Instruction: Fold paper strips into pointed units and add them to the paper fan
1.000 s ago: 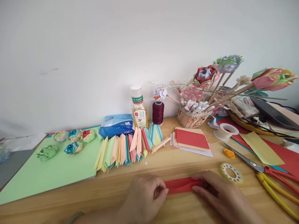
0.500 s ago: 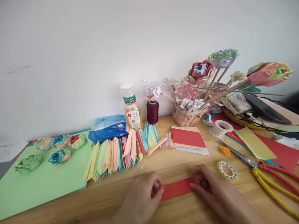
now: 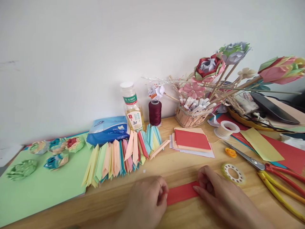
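Running btwn fingers (image 3: 203,192): narrow red ppr strip (image 3: 182,193).

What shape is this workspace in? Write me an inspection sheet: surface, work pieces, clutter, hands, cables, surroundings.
Surface: wooden table; small white scrap on it.
Work pieces: red paper strip between the hands; cut-paper stack beyond it.
Clutter: scissors and tape roll at right.
Hands: left hand and right hand pinch opposite ends of the strip.
Cables: dark cord at far right, ends unclear.
Surroundings: pale wall behind, faintly marked at left.
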Tool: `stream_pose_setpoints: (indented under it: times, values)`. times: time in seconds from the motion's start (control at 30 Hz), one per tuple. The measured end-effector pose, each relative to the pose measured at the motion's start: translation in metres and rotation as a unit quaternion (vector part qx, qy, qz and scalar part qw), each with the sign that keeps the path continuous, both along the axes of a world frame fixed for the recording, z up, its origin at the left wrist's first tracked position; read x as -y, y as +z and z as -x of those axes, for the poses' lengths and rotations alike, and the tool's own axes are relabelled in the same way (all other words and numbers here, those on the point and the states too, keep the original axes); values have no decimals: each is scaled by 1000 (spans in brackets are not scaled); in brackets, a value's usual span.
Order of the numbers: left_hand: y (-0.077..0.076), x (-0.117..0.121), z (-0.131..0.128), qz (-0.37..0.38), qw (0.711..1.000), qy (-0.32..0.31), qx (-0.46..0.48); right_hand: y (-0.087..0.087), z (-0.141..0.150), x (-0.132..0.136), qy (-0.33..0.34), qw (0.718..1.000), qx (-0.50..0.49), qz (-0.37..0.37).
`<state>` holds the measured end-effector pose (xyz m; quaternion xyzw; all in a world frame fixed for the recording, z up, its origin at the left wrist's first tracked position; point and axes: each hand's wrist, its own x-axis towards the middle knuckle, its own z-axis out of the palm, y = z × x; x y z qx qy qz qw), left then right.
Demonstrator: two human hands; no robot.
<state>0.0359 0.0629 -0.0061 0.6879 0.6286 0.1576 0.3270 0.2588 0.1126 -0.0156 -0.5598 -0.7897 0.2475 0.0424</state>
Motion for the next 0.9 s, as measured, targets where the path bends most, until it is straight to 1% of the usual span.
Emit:
stream_pose_setpoints:
  times: [0.1,0.2,0.27,0.33,0.47,0.53,0.63,0.67,0.7,0.77,0.83,0.9]
  values:
    - [-5,2,3,-75,995,-61,-15,0,0,-3,-1,1000,7,5]
    - [-7,3,5,-121,984,-123,-48,0,-1,-5,13,1000,2,14]
    - [-6,4,6,-138,978,-142,-71,1,-1,-6,24,1000,-9,6]
    - [-4,4,6,-150,973,-147,-94,0,-2,-4,31,999,-20,-11]
    - [-3,6,4,-178,959,-169,-143,-4,-4,0,30,998,-39,-38]
    - [-5,8,1,-166,959,-154,-172,-5,-4,3,22,997,-47,-50]
    - [-12,13,-4,-137,966,-72,-206,-5,-4,6,8,997,-55,-61]
    - [-15,14,-5,-148,965,-60,-209,-4,-5,7,8,996,-60,-62]
    - [-17,15,-4,-169,961,-68,-209,-3,-5,7,12,996,-69,-63]
    - [-20,16,-1,-221,944,-130,-208,1,-4,7,28,993,-93,-63]
    - [-20,15,3,-268,918,-199,-213,7,-3,6,43,992,-104,-53]
    - [-19,14,6,-316,891,-234,-229,13,-1,3,42,995,-89,-30]
